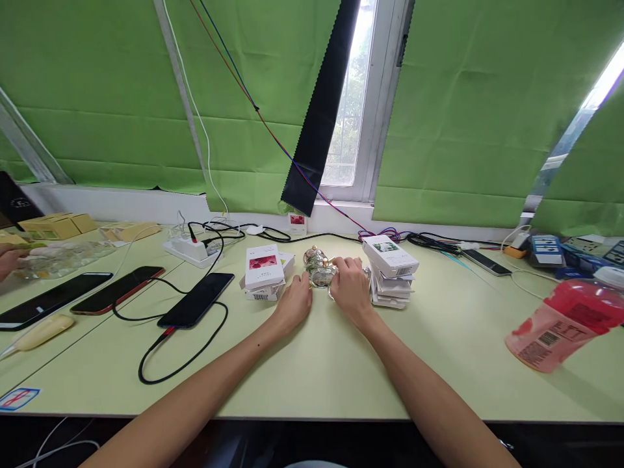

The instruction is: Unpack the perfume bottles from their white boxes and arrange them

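Observation:
Shiny silvery ornaments (319,270) lie in a cluster on the pale table, between two stacks of small white boxes. My left hand (295,300) rests on the table with curled fingers, between the left box stack (263,270) and the ornaments; whether it holds anything is hidden. Over the right part of the cluster is my right hand (351,289), its fingers bent down around a silvery ornament. The right box stack (391,270) stands just beyond that hand, its top box showing a green and white picture.
Left of the boxes lie a black phone (197,300) on a looped cable, two more phones and a white power strip (188,250). A pink bottle (560,318) is at the right. Another person's hand (10,259) shows at the far left edge.

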The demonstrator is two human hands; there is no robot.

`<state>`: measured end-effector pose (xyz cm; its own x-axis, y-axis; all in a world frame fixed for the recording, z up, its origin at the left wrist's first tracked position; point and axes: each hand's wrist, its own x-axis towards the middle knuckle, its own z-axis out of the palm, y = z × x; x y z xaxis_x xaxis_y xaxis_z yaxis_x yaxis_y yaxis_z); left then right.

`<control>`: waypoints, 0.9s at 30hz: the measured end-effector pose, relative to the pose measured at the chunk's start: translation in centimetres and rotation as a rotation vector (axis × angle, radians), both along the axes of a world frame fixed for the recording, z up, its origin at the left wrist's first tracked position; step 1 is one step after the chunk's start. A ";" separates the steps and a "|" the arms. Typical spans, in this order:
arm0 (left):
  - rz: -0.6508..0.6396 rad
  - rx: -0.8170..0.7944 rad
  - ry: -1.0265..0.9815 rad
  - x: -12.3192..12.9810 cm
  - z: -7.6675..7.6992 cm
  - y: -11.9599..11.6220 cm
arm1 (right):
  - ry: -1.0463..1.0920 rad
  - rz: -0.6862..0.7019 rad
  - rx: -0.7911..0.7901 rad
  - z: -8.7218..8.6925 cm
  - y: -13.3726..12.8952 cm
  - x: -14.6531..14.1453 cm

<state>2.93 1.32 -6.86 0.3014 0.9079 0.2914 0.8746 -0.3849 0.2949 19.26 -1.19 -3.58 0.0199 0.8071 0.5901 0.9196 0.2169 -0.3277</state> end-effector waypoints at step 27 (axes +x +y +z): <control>-0.065 0.268 -0.511 1.1 1.1 -0.8 | -0.134 0.119 0.090 -0.6 0.8 0.0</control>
